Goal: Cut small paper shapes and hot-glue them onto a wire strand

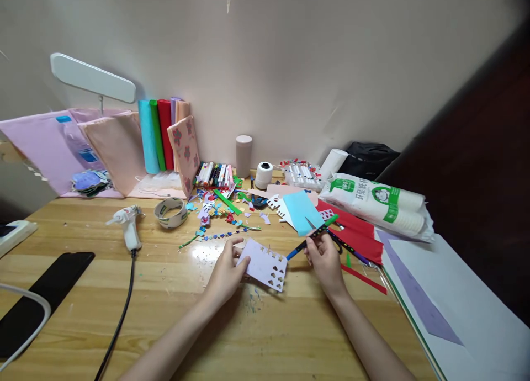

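Observation:
In the head view, my left hand (227,269) pinches the left edge of a pale purple sheet (260,265) between thumb and fingers, above the table. Small shapes are punched out along the sheet's top and right side. A black dotted marker pen (300,249), green at its far end and blue near the sheet, is gripped by my right hand (326,260). The pen's blue end is close to the sheet's upper right corner; whether it touches I cannot tell. Behind that hand lie a light blue sheet (297,207) and red strips (360,232).
A hot glue gun (131,232) stands at left, its black cord running forward. Beside it lies a tape roll (170,213). Paper scraps (226,207), markers (214,174) and a wrapped cup pack (379,201) line the back. White sheets (447,292) cover the right side.

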`<action>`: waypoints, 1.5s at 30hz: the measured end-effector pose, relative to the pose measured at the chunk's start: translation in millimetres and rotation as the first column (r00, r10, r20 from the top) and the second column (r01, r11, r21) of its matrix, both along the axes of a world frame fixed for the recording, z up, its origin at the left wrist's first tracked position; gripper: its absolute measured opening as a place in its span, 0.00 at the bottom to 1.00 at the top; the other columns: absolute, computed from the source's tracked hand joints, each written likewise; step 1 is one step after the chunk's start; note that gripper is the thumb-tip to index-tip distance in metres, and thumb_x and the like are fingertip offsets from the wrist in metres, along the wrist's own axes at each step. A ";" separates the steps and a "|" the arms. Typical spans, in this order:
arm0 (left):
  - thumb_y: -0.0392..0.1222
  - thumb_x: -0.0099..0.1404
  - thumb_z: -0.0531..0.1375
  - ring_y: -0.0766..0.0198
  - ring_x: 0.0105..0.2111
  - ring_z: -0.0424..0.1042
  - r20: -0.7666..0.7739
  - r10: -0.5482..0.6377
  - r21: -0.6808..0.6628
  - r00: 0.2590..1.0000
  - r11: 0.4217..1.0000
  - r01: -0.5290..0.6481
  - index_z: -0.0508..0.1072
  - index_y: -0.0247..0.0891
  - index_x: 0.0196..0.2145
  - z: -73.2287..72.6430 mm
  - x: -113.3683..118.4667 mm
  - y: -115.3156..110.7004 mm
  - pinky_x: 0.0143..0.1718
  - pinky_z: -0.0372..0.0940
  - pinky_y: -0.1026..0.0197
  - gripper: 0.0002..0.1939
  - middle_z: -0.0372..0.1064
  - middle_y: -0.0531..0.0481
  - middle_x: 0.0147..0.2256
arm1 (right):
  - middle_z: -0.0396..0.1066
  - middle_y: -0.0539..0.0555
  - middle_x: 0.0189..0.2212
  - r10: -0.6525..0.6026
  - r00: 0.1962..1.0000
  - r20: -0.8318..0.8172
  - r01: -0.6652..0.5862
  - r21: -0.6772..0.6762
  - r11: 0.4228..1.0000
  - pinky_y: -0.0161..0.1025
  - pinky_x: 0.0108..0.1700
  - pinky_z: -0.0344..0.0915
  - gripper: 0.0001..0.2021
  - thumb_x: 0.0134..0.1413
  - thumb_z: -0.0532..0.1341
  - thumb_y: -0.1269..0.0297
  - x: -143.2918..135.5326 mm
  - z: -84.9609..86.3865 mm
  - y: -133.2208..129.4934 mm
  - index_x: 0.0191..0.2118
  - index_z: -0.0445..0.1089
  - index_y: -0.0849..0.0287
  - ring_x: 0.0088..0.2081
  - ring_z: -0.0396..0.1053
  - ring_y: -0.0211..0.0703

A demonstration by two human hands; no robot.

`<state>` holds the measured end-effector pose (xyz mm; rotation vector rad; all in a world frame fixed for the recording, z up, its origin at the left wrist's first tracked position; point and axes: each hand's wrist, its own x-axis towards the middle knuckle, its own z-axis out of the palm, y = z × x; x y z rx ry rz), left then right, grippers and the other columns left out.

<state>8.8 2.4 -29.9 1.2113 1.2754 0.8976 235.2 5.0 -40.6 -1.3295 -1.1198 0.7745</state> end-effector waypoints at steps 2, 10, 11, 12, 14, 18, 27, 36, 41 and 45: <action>0.41 0.57 0.56 0.63 0.29 0.71 -0.005 -0.012 0.019 1.000 1.000 0.012 0.55 0.38 0.50 -1.3 -1.2 -1.5 0.28 0.69 0.61 0.23 0.64 0.50 0.35 | 0.60 0.46 0.20 0.022 0.996 -0.091 -0.024 -0.013 1.000 0.30 0.17 0.52 0.14 0.51 0.59 0.53 -0.4 2.6 0.3 0.37 0.60 0.59 0.18 0.55 0.33; 0.46 0.64 0.51 0.56 0.40 0.70 -0.403 -0.033 0.116 0.915 0.990 0.087 0.56 0.41 0.52 5.6 -5.8 -12.3 0.40 0.63 0.55 0.20 0.67 0.43 0.44 | 0.62 0.46 0.19 0.308 0.893 -0.327 -0.343 -0.053 0.938 0.29 0.15 0.52 0.13 0.55 0.57 0.55 -11.8 3.2 -3.4 0.40 0.64 0.60 0.16 0.50 0.31; 0.47 0.64 0.49 0.54 0.40 0.70 -0.486 -0.035 0.119 0.873 0.987 0.106 0.56 0.41 0.53 8.4 -5.5 -13.3 0.41 0.62 0.54 0.20 0.68 0.43 0.42 | 0.64 0.48 0.22 0.347 0.872 -0.346 -0.381 -0.033 0.924 0.30 0.17 0.55 0.13 0.56 0.57 0.56 -13.4 4.9 -5.3 0.41 0.65 0.59 0.17 0.52 0.31; 0.47 0.65 0.48 0.53 0.39 0.70 -0.560 -0.037 0.120 0.828 0.985 0.124 0.57 0.41 0.53 11.0 -5.3 -14.0 0.40 0.61 0.53 0.19 0.68 0.43 0.41 | 0.67 0.50 0.25 0.378 0.854 -0.358 -0.409 -0.012 0.912 0.31 0.20 0.59 0.12 0.56 0.57 0.57 -14.7 7.3 -7.5 0.43 0.65 0.59 0.18 0.55 0.32; 0.47 0.66 0.46 0.52 0.37 0.70 -0.659 -0.034 0.118 0.752 0.982 0.149 0.58 0.41 0.53 15.0 -5.8 -14.3 0.38 0.60 0.53 0.19 0.70 0.44 0.38 | 0.69 0.53 0.34 0.416 0.834 -0.362 -0.436 0.029 0.899 0.35 0.27 0.66 0.12 0.57 0.57 0.60 -16.3 13.1 -11.6 0.45 0.65 0.56 0.22 0.59 0.33; 0.45 0.64 0.49 0.56 0.32 0.69 -0.642 -0.013 0.139 0.766 0.981 0.133 0.61 0.40 0.50 14.8 -8.9 -11.3 0.34 0.59 0.58 0.17 0.68 0.48 0.31 | 0.68 0.54 0.42 0.446 0.834 -0.324 -0.458 0.044 0.888 0.38 0.35 0.68 0.12 0.58 0.57 0.62 -16.9 19.1 -15.3 0.48 0.64 0.53 0.26 0.62 0.34; 0.50 0.61 0.54 0.65 0.19 0.67 -0.122 0.027 -0.014 0.992 0.999 -0.029 0.56 0.40 0.50 5.8 1.3 -17.2 0.23 0.60 0.64 0.22 0.63 0.58 0.24 | 0.71 0.57 0.39 0.460 0.846 -0.271 -0.483 -0.020 0.876 0.38 0.33 0.66 0.17 0.59 0.53 0.53 -19.4 10.0 -12.0 0.49 0.62 0.57 0.26 0.64 0.37; 0.48 0.62 0.54 0.56 0.30 0.70 -0.733 -0.055 0.086 0.678 0.981 0.173 0.66 0.42 0.45 12.9 -5.8 -17.6 0.28 0.54 0.62 0.14 0.71 0.50 0.28 | 0.72 0.55 0.40 0.310 0.951 -0.002 -0.310 -0.006 0.951 0.32 0.20 0.57 0.17 0.60 0.53 0.59 -18.9 16.8 -17.1 0.54 0.62 0.53 0.20 0.57 0.33; 0.51 0.67 0.45 0.60 0.31 0.70 -0.539 -0.104 0.144 0.836 0.966 0.213 0.70 0.41 0.35 20.0 1.5 -24.3 0.32 0.57 0.62 0.18 0.71 0.50 0.28 | 0.64 0.55 0.53 0.457 0.831 0.318 -0.479 -0.007 0.878 0.40 0.44 0.67 0.23 0.61 0.49 0.69 -21.1 18.6 -22.8 0.61 0.53 0.49 0.44 0.68 0.42; 0.51 0.65 0.49 0.63 0.33 0.68 -0.197 -0.303 0.106 0.932 0.939 0.328 0.68 0.39 0.35 15.2 12.4 -30.5 0.34 0.59 0.64 0.15 0.70 0.49 0.33 | 0.53 0.56 0.61 0.529 0.664 0.529 -0.587 -0.069 0.807 0.47 0.58 0.55 0.30 0.59 0.49 0.71 -37.8 14.2 -26.6 0.65 0.40 0.52 0.60 0.54 0.45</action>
